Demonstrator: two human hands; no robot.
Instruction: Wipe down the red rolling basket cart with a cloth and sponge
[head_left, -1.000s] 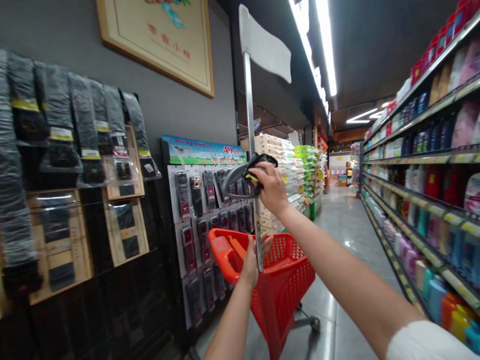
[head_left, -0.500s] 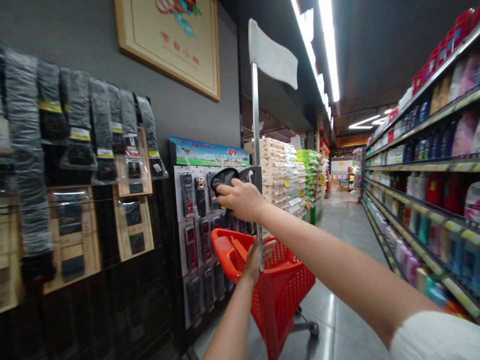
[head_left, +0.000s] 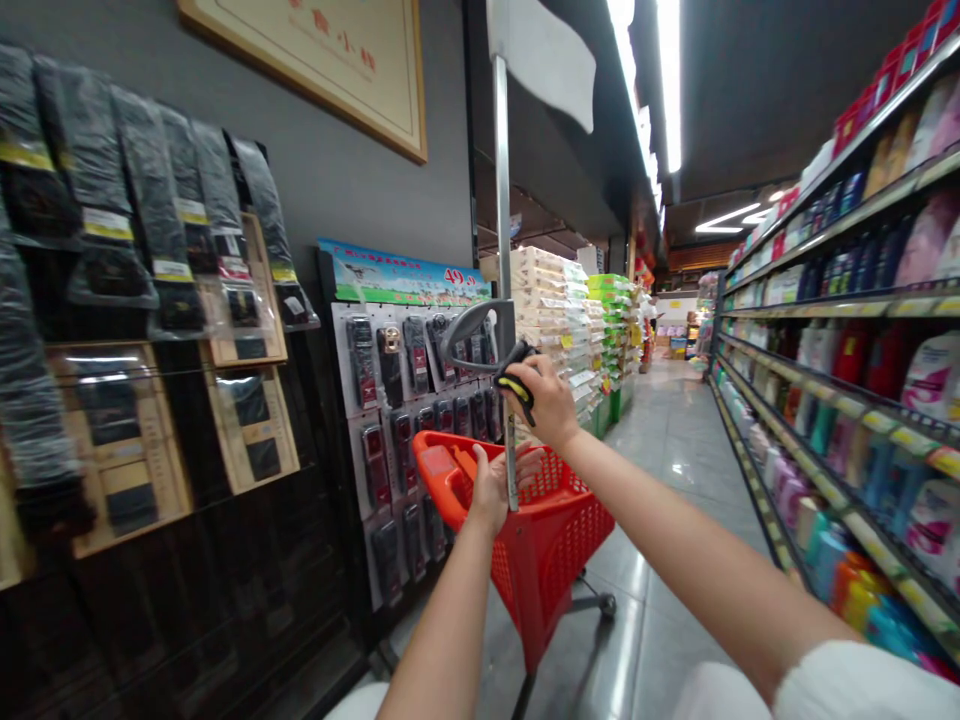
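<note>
My right hand (head_left: pixel 547 400) is closed around a small black item with a yellow stripe (head_left: pixel 516 385); its exact kind I cannot make out. The item is in front of the metal pole (head_left: pixel 502 190), beside a dark grey loop (head_left: pixel 459 335) fixed to that pole. Lower down, my left hand (head_left: pixel 491 488) is open at the pole's foot, thumb up and fingers stretched out behind the pole. Whether it touches the pole I cannot tell. Beneath both hands stands a red plastic shopping cart (head_left: pixel 525 560). A white flag-like panel (head_left: pixel 544 60) tops the pole.
Packaged belts (head_left: pixel 180 210) and boxed sets (head_left: pixel 259 430) hang on the left wall, near a display board of packed belts (head_left: pixel 390 440). Stacked paper packs (head_left: pixel 551 310) stand beyond the cart. Bottle shelves (head_left: pixel 847 330) line the right side of the tiled aisle (head_left: pixel 675 480).
My right hand has moved right with the black item, away from the grey loop, which now shows fully. My left hand stays low at the pole, and the view has shifted slightly.
</note>
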